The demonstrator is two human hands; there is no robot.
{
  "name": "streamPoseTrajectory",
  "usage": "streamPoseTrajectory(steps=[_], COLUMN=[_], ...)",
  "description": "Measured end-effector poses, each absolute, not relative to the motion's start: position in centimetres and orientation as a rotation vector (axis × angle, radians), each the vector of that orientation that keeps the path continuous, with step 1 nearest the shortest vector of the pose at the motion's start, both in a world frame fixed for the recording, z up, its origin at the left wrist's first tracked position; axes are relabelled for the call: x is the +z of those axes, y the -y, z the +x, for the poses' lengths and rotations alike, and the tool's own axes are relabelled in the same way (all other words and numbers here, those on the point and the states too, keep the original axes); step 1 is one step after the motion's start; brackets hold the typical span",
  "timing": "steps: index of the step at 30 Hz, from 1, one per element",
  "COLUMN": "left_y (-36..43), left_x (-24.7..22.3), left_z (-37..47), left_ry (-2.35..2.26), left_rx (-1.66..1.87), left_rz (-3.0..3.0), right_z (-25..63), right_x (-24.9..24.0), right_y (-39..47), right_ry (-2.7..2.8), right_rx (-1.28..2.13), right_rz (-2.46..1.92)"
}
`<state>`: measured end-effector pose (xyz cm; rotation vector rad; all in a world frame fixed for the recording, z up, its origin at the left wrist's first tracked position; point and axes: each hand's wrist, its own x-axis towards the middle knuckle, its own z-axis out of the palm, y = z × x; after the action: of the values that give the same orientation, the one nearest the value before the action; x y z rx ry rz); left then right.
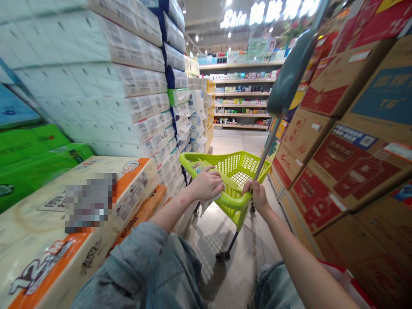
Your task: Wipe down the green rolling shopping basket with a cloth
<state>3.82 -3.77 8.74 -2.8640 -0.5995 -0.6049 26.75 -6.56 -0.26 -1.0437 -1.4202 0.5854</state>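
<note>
A bright green plastic shopping cart [231, 201] on dark wheels stands in the middle of the aisle. My left hand [207, 184] rests on the cart's near rim, its fingers closed over a crumpled white cloth or tissue [209, 204] that hangs below the palm. At the right end of the rim, my right hand [258, 196] is wrapped round a thin metal pole [268, 143]. The pole slants up to the right, and a grey-blue plastic piece [289, 79] surrounds its upper part. Where the pole's lower end sits is hidden behind my right hand.
Tall stacks of wrapped paper packs [141, 77] line the left side. A large cream and orange pack [135, 165] lies near left, with a blurred-out object on it. Cardboard cartons [341, 150] are piled on the right. Pale tiled floor [240, 139] leads to stocked shelves [241, 92].
</note>
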Motion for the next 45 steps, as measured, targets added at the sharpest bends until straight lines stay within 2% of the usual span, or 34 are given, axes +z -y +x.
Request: streamPoseTrajectory(steps=[6, 13, 20, 25, 30, 38, 45], left_y=[2.4, 1.5, 3.5, 1.9, 0.0, -2.9, -3.4], left_x=[8.3, 8.1, 8.4, 8.6, 8.8, 9.9, 9.8], left_z=[3.0, 2.3, 4.0, 3.7, 3.3, 3.4, 3.2], left_ry=[0.61, 0.829, 0.467, 0.466, 0.727, 1.408, 1.591], left_rx=[-0.679, -1.139, -0.742, -0.715, -0.678, -0.485, -0.57], left_rz=[-2.848, -2.539, -2.999, -2.995, -2.983, -2.792, -2.671], right_z=[26.3, 26.2, 26.6, 26.7, 26.4, 25.7, 26.1], right_x=[-0.5, -0.9, -0.8, -0.4, -0.7, -0.8, -0.7], right_y=[6.0, 5.7, 6.2, 6.5, 5.9, 6.1, 6.6], right_ry=[1.368, 1.301, 1.293, 1.329, 1.354, 1.36, 1.364], right_rx=[0.545, 0.514, 0.532, 0.552, 0.492, 0.436, 0.461], right_rz=[-1.041, -1.036, -1.036, -1.054, -1.097, -1.124, -1.095])
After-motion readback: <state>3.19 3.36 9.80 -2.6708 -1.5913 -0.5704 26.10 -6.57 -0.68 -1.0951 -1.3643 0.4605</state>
